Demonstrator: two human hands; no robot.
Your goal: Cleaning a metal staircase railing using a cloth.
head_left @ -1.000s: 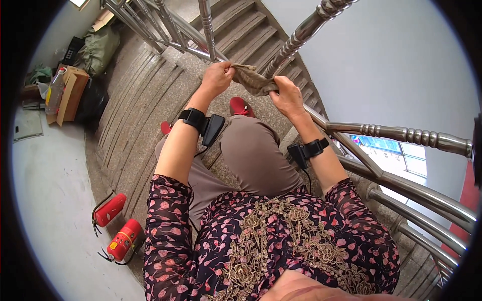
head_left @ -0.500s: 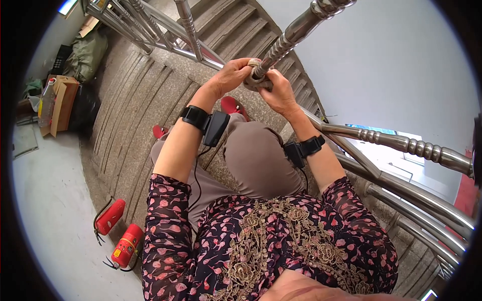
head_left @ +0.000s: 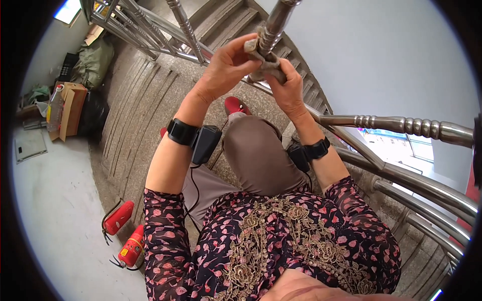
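A greyish-beige cloth (head_left: 265, 73) is wrapped round a shiny steel railing post (head_left: 279, 21) with ringed ridges. My left hand (head_left: 227, 66) pinches the cloth's upper left end, its thumb and fingers closed on the fabric. On the other side my right hand (head_left: 289, 89) grips the cloth's lower right part, thumb pressed against it. Both hands sit close to the post, one either side, and some of the right fingers are hidden behind the cloth. A black band with a box is strapped on each forearm.
Steel handrails (head_left: 401, 125) run along my right side. Stone stairs (head_left: 226, 22) curve away at the far side. Two red fire extinguishers (head_left: 131, 246) lie at the lower left. A cardboard box (head_left: 75, 108), a plastic bottle (head_left: 55, 108) and a green sack (head_left: 93, 62) stand by the left wall.
The post and cloth appear shifted in the view. My left hand has moved up and left, and more of the cloth shows between my hands. Both hands keep hold of it.
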